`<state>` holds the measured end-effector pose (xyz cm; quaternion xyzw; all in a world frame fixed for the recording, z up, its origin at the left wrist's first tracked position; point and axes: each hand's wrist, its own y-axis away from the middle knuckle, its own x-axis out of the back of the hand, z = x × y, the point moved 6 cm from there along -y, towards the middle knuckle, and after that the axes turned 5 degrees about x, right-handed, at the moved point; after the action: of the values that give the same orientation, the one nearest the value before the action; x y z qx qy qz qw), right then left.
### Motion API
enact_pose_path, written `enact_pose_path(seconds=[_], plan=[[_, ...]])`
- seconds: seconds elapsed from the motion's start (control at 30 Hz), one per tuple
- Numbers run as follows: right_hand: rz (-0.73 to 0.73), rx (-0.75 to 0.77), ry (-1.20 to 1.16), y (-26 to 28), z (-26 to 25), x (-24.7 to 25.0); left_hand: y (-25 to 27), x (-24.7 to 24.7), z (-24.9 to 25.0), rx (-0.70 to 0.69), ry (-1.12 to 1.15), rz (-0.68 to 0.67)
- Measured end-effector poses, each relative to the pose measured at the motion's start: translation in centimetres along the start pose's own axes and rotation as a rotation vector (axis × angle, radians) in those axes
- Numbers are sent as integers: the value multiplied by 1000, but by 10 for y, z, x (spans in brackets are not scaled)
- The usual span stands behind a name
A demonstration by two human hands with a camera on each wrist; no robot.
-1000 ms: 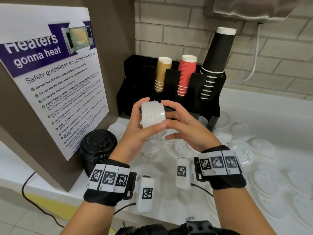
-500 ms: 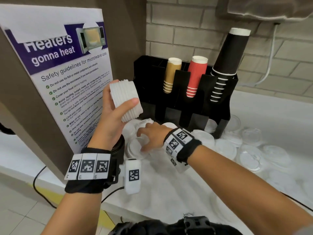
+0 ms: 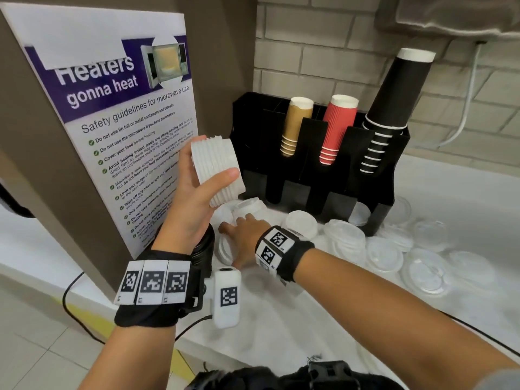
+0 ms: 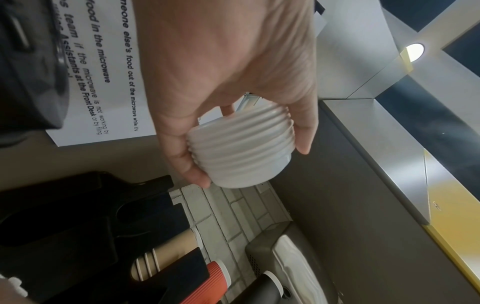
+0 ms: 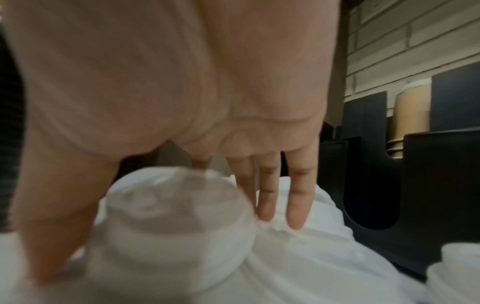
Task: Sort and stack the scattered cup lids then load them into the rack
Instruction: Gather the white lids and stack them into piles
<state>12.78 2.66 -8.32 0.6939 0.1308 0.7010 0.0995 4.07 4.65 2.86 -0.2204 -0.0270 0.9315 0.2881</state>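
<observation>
White plastic lids (image 3: pixel 385 257) lie scattered lower right on the counter (image 3: pixel 295 319). Right hand (image 3: pixel 242 237), centre frame, fingers (image 5: pixel 296 197) straight and slightly spread over a loose lid (image 5: pixel 176 205). Left hand (image 3: pixel 194 192), centre left, clamps the stacked lids (image 3: pixel 216 170) between thumb and fingers. Black cup rack (image 3: pixel 374 175) stands behind, upper centre.

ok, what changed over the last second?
The right hand let go of the lid stack and dropped to the loose lids on the counter. The left hand carried the stack up and leftward alone. Rack and cups unchanged.
</observation>
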Motion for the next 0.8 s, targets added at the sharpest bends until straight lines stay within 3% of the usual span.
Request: enact_pose_path(seconds=[0.1, 0.23, 0.47, 0.57, 0.7, 0.8], plan=[[33, 18, -68, 8, 6, 9, 1, 2, -1, 4, 5, -9], [-80, 23, -350, 23, 25, 23, 4, 4, 0, 3, -6, -12], [-283, 36, -29, 43, 42, 18, 8, 5, 6, 4, -15, 1], [-210, -14, 165, 41, 46, 23, 9, 6, 7, 13, -22, 5], [-40, 43, 0, 19, 22, 23, 10, 5, 9, 9, -30, 5], [-34, 47, 24, -5, -1, 9, 10, 4, 10, 9, -28, 4]])
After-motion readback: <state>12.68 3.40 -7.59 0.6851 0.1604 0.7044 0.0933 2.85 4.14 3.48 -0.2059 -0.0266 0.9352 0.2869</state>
